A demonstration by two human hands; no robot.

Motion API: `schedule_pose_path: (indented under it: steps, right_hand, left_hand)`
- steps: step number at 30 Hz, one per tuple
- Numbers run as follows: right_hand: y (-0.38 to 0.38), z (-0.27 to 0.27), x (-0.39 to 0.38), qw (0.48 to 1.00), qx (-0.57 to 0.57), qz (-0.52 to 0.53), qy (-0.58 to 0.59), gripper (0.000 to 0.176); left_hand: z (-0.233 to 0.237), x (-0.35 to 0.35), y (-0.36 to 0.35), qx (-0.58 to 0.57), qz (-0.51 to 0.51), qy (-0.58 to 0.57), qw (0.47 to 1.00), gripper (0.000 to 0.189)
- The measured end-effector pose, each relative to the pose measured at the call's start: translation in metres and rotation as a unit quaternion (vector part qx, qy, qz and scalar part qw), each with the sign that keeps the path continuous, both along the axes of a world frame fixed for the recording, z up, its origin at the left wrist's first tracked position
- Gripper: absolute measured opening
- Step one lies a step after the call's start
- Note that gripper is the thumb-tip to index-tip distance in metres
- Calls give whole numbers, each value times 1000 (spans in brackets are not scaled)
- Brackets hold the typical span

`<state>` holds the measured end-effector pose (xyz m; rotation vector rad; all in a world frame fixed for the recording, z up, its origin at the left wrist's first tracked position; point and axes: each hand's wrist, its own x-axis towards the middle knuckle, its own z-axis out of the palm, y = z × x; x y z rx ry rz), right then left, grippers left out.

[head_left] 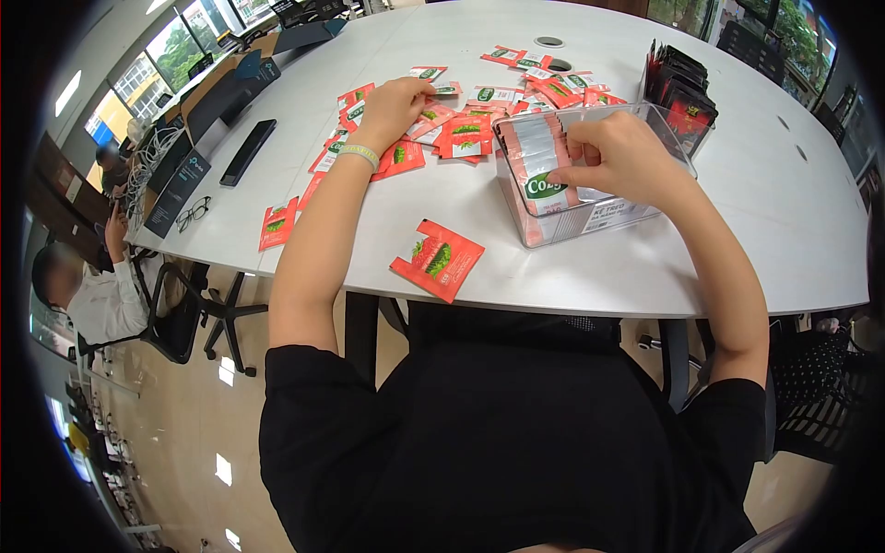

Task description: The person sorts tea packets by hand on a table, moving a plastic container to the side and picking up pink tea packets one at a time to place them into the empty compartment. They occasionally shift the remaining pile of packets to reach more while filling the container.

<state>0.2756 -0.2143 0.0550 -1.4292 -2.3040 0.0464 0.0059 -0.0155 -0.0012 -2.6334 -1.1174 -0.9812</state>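
My left hand [398, 112], with a pale band at the wrist, reaches into a loose pile of red and white tea sachets [466, 135]. Its fingers are bent together at a small sachet [447, 89]. Over a clear plastic box [599, 219], my right hand [631, 152] has thumb and fingers closed on the front of a row of upright sachets [544, 166]; its palm side hides part of them. One strawberry-printed sachet [440, 260] lies apart near the table edge, and another [277, 224] lies to the left.
Behind the box stands a holder of dark packets [680, 92]. On the left lie a black phone [248, 152], glasses [193, 214] and an open carton [180, 184] with white cables. A seated person [106, 300] is beyond the white table's [572, 281] left edge.
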Motion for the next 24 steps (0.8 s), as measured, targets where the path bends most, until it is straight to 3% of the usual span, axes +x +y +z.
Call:
schedule_pose_path:
  steps: [1, 3, 5, 7, 12, 16, 18, 20, 24]
  right_hand:
    - [-1, 0, -1, 1000, 27, -4, -8, 42]
    - [-1, -1, 0, 998, 53, -9, -15, 45]
    - [4, -7, 2, 989, 147, -27, -16, 51]
    - [7, -10, 4, 986, 161, -37, 0, 52]
    - [8, -10, 3, 973, 220, -43, 50, 48]
    - [5, -10, 0, 962, 261, -32, 69, 39]
    - [3, -7, -5, 954, 289, -36, 77, 41]
    - [3, -5, -10, 910, 401, 53, 92, 51]
    - [6, -4, -17, 856, 500, 122, 37, 52]
  left_hand:
    - [0, 0, 1, 0, 0, 0, 1000, 17]
    - [3, 0, 1, 11, -8, -109, 994, 14]
    - [8, -1, -2, 32, -17, -133, 990, 12]
    - [15, 0, -6, 53, -25, -157, 986, 10]
    - [38, 21, -34, 179, -143, -289, 930, 13]
    - [50, 33, -59, 219, -196, -288, 911, 16]
    - [54, 41, -78, 288, -269, -230, 890, 21]
    - [54, 47, -96, 302, -289, -206, 885, 23]
    - [51, 56, -108, 314, -378, -136, 860, 26]
